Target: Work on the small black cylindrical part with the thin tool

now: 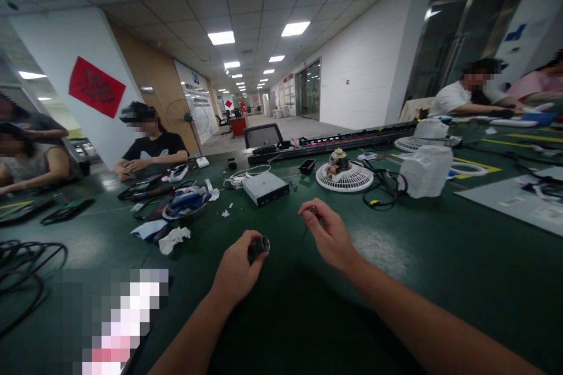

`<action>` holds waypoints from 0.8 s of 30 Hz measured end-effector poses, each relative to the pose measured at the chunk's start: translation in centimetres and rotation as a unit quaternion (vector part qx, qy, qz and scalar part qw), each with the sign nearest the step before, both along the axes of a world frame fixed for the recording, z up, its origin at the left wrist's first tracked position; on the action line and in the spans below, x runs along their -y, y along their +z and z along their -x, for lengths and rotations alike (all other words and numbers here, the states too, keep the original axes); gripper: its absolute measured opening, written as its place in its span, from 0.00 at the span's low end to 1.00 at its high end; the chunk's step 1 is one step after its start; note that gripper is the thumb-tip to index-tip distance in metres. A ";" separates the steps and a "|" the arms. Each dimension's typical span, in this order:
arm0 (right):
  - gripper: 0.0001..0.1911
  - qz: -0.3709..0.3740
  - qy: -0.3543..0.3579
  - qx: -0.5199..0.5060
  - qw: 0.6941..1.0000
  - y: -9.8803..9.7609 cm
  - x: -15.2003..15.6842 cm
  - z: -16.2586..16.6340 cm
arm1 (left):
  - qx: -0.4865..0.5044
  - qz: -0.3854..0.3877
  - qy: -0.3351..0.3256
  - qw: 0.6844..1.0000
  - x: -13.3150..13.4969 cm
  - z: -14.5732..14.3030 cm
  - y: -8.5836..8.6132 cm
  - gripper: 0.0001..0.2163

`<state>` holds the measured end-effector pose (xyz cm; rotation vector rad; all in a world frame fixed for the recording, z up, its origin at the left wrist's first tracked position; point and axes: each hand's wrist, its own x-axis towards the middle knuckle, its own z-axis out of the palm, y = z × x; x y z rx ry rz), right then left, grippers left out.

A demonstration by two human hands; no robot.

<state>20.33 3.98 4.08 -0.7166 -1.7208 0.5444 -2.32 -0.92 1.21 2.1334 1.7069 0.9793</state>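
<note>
My left hand (pixel 237 266) is wrapped round a short black cylinder (pixel 260 245), possibly a lens, its ringed, hollow-looking end facing right. To its right and slightly higher, my right hand (pixel 328 231) pinches a small screwdriver (pixel 304 233); its thin dark shaft points down and the fingers hide most of the handle. The screwdriver tip and the cylinder are apart. Both hands are above the green table (pixel 281 316). Beyond them lies a grey disc drive (pixel 266 187), touched by neither hand.
A white fan grille with a motor (pixel 344 176) and a white housing (pixel 426 171) stand beyond my right hand. Cloths in a bowl (pixel 187 202) and crumpled tissue (pixel 175 240) lie left. Black cables (pixel 26 269) coil at far left. Co-workers sit around the table.
</note>
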 end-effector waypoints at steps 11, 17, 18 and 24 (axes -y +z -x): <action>0.07 0.023 0.053 0.031 0.998 -1.5 0.2 0.9 | -0.002 -0.023 -0.036 0.999 0.1 -0.4 -0.6 0.17; 0.08 0.040 0.098 0.019 0.994 -1.6 0.1 0.8 | -0.025 -0.031 -0.037 0.999 0.0 -0.2 -0.5 0.18; 0.08 0.053 0.108 0.005 0.993 -1.6 0.1 0.8 | -0.027 -0.026 -0.038 0.999 0.0 -0.3 -0.4 0.18; 0.11 0.080 0.067 0.015 0.994 -1.9 -0.3 0.8 | -0.028 -0.005 -0.039 0.999 0.4 -0.7 0.4 0.18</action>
